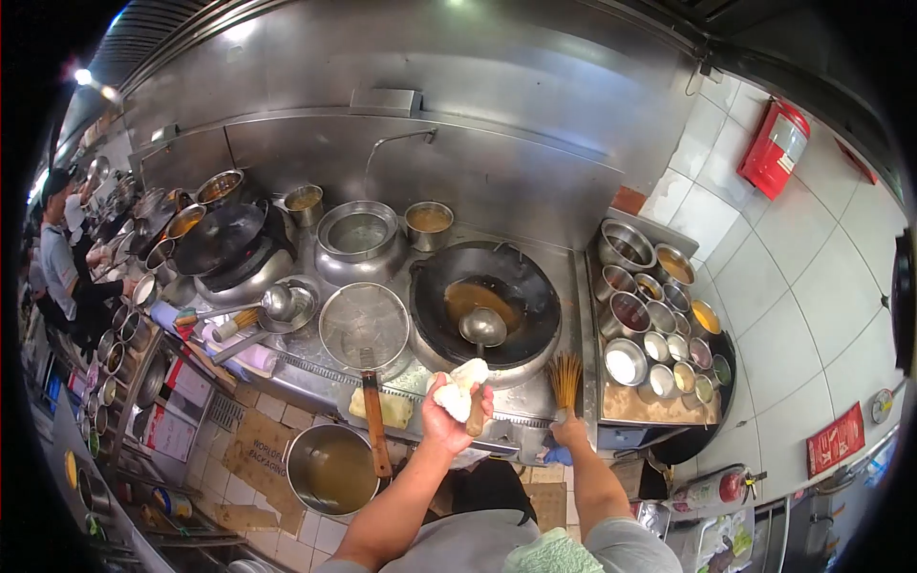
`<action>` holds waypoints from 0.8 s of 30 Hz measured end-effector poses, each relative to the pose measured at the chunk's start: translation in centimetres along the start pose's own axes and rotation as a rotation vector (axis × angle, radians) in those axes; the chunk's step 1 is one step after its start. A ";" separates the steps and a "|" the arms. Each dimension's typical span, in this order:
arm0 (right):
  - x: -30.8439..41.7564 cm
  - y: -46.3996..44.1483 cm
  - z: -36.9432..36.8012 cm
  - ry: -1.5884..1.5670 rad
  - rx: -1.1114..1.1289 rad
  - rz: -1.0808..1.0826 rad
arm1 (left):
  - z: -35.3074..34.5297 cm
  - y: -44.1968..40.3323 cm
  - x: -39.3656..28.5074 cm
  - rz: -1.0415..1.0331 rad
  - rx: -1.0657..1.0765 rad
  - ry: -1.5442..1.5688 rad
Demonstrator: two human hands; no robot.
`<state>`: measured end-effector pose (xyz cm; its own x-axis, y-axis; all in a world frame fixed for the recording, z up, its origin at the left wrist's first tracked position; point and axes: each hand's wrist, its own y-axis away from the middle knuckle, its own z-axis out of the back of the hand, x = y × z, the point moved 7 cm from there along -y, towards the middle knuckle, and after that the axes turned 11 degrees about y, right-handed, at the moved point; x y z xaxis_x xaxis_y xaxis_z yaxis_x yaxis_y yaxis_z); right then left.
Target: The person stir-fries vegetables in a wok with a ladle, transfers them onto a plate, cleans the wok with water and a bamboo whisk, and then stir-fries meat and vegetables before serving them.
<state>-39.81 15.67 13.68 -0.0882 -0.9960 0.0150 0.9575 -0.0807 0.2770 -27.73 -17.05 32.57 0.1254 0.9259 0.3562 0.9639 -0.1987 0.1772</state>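
My left hand [447,418] is closed around a white cloth [457,393] and the wooden handle of a ladle [482,327]. The ladle's bowl rests in a black wok [435,286] that holds brown liquid. My right hand [570,429] grips a bamboo brush [565,381], its bristles pointing up beside the wok's right side. Left of the wok lies a round mesh strainer [364,326], whose wooden handle reaches over the counter's front edge.
A large pot of liquid [332,470] stands below the counter. Metal seasoning containers [626,362] crowd the right side. Another wok [221,239] sits at the left, and a co-worker [59,248] stands far left. A fire extinguisher [712,489] is at lower right.
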 end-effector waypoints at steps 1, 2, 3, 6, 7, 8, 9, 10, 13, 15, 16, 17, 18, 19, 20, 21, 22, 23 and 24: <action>-0.2 -0.5 -1.0 -0.037 0.049 -0.026 | -0.2 0.0 -0.2 -0.009 0.003 -0.004; -0.4 -1.0 -1.8 -0.017 0.046 -0.061 | -0.1 0.0 -0.4 -0.010 -0.004 0.001; -0.2 -1.1 -1.8 0.001 0.042 -0.098 | 0.0 -0.2 -0.7 -0.009 -0.012 0.003; 1.3 0.4 1.0 -0.094 0.038 -0.167 | 0.1 -0.4 -1.5 0.011 -0.006 0.022; 1.6 0.6 1.6 -0.148 0.038 -0.184 | 0.0 -0.5 -1.6 0.021 0.001 0.032; 1.8 0.1 1.9 -0.235 0.017 -0.157 | -0.1 -0.5 -1.7 0.012 0.007 0.033; 1.6 -0.5 2.2 -0.321 -0.005 -0.130 | -0.2 -0.6 -1.8 0.004 0.012 0.036; 1.3 -0.9 2.5 -0.406 -0.026 -0.106 | -0.3 -0.5 -1.7 -0.002 0.015 0.040; 0.9 -0.9 4.7 -0.531 -0.252 -0.091 | -0.3 -0.6 -1.7 -0.009 -0.018 0.074; 1.1 -0.7 5.9 -0.905 -0.231 -0.020 | -0.5 -0.8 -1.8 -0.024 0.002 0.051; 1.1 -0.2 6.8 -1.091 -0.218 0.015 | -0.6 -0.8 -1.8 -0.031 0.009 0.040; 1.1 0.3 7.7 -1.278 -0.202 0.049 | -0.5 -0.8 -1.7 -0.035 -0.002 0.048; 1.9 1.7 9.8 -1.316 -0.175 0.056 | -0.5 -0.8 -1.7 -0.039 -0.014 0.054; 3.6 3.5 13.1 -1.355 -0.148 0.067 | -0.6 -0.9 -1.7 -0.045 -0.021 0.059; 5.2 5.0 16.1 -1.393 -0.122 0.082 | -0.7 -0.9 -1.6 -0.041 -0.017 0.060; 6.7 6.3 18.6 -1.388 -0.105 0.133 | -0.7 -0.9 -1.6 -0.038 -0.012 0.062; 8.2 7.3 20.8 -1.383 -0.086 0.188 | -0.8 -0.9 -1.6 -0.040 -0.005 0.064; 9.6 7.1 22.4 -1.377 -0.065 0.247 | -0.8 -1.0 -1.7 -0.039 -0.003 0.072; 10.8 5.9 23.2 -1.276 -0.014 0.259 | -0.9 -1.1 -1.6 -0.040 0.001 0.081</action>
<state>-41.50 5.37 37.77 -0.0915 -0.2438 0.9655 0.9879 0.0993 0.1187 -29.19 -18.62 32.57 0.0674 0.9041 0.4220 0.9680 -0.1617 0.1920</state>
